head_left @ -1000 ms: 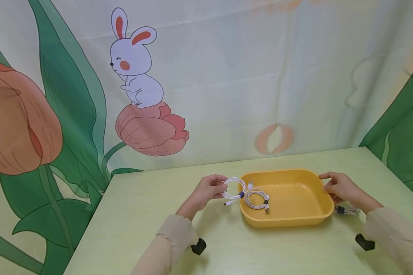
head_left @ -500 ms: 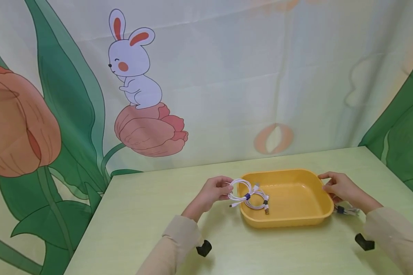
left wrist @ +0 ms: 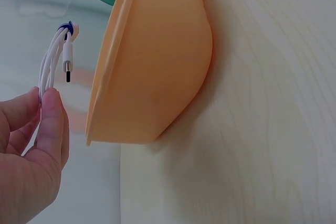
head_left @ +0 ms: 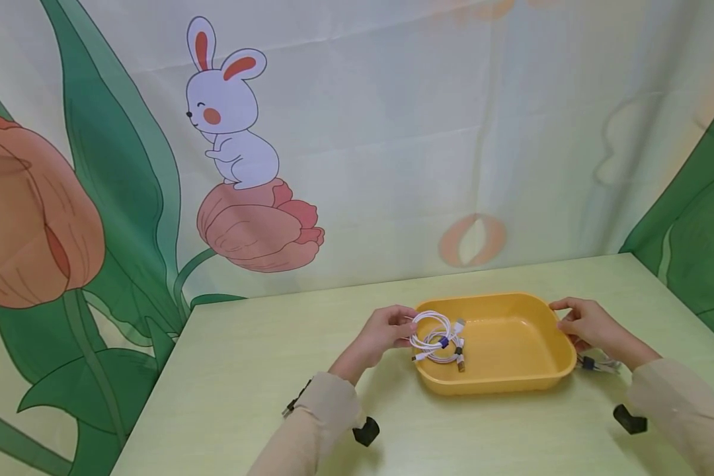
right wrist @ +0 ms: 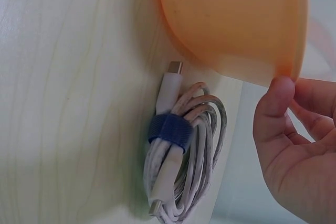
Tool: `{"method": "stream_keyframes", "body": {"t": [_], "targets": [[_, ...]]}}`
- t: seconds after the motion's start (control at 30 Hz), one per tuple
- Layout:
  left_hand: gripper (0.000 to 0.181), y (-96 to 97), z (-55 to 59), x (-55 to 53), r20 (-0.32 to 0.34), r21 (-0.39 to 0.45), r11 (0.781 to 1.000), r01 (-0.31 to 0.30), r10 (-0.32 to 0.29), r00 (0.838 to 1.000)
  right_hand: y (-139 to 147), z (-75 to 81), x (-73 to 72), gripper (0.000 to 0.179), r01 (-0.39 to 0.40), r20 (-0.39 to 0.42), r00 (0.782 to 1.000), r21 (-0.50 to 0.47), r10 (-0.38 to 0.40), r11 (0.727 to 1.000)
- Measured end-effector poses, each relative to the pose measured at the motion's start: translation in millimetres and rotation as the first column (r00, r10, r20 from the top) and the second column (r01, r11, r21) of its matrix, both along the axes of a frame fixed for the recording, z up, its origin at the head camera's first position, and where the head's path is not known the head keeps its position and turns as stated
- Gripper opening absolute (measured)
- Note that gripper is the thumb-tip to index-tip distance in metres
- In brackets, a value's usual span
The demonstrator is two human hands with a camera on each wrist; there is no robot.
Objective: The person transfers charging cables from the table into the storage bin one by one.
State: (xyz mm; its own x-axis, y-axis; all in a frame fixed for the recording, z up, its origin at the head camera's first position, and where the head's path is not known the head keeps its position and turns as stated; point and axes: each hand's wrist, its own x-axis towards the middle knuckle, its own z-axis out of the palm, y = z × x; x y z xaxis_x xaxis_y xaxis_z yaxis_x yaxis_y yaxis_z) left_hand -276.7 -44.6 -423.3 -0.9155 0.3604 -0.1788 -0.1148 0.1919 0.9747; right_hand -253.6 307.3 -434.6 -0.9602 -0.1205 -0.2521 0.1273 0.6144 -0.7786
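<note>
White coiled cable (left wrist: 51,55), pinched in the left hand (head_left: 385,334), hangs above the left end of the yellow tray (head_left: 500,385), one bundled lead (head_left: 459,352) already inside, another strapped coil (right wrist: 173,135) still outside at right, while the right hand (head_left: 594,327) grips the yellow tray's right side.

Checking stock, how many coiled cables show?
3: one cable in the left hand, one in the yellow tray, one on the table right of it; perhaps another partly behind the left sleeve.

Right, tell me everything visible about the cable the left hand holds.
The white cable looks plastic, coiled and bound by a dark blue strap. A dark-tipped plug and a paler, broader plug stick out. The left hand pinches the coil opposite the strap, clear above the left end of the yellow tray.
</note>
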Motion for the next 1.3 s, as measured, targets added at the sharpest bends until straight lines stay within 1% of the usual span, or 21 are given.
{"method": "stream_keyframes", "body": {"t": [0.23, 0.33, 0.63, 0.9, 1.0, 1.2, 1.3], "targets": [[0.024, 8.8, -2.1, 0.5, 0.015, -0.014, 1.000, 0.005, -0.005, 1.000, 2, -2.0, -0.5, 0.044, 0.004, 0.001, 1.000, -0.001, -0.004, 1.000], [0.024, 13.2, -2.7, 0.1, 0.011, -0.022, 1.000, 0.001, -0.001, 1.000, 3, -2.8, -0.8, 0.044, 0.006, 0.005, 1.000, -0.001, -0.006, 1.000], [0.022, 29.9, 2.0, 2.7, -0.002, -0.062, 0.998, 0.007, -0.007, 1.000, 4, -4.1, -1.9, 0.044, 0.011, 0.004, 1.000, -0.003, -0.011, 1.000], [0.022, 37.9, -0.8, 2.8, 0.006, -0.079, 0.997, 0.007, -0.006, 1.000, 5, -5.3, -2.4, 0.044, 0.005, 0.000, 1.000, -0.010, -0.005, 1.000], [0.022, 40.2, -0.6, 2.8, 0.008, -0.091, 0.996, 0.006, -0.005, 1.000, 4, -4.0, -1.4, 0.044, 0.007, 0.004, 1.000, -0.007, -0.007, 1.000], [0.023, 45.6, -4.2, 0.5, 0.005, -0.120, 0.993, 0.010, -0.010, 1.000, 2, -2.1, -0.9, 0.044, 0.003, 0.001, 1.000, -0.001, -0.003, 1.000], [0.023, 48.5, -5.0, 0.7, 0.011, -0.117, 0.993, 0.014, -0.013, 1.000, 2, -1.7, -1.7, 0.044, 0.008, 0.005, 1.000, -0.001, -0.008, 1.000]]}}
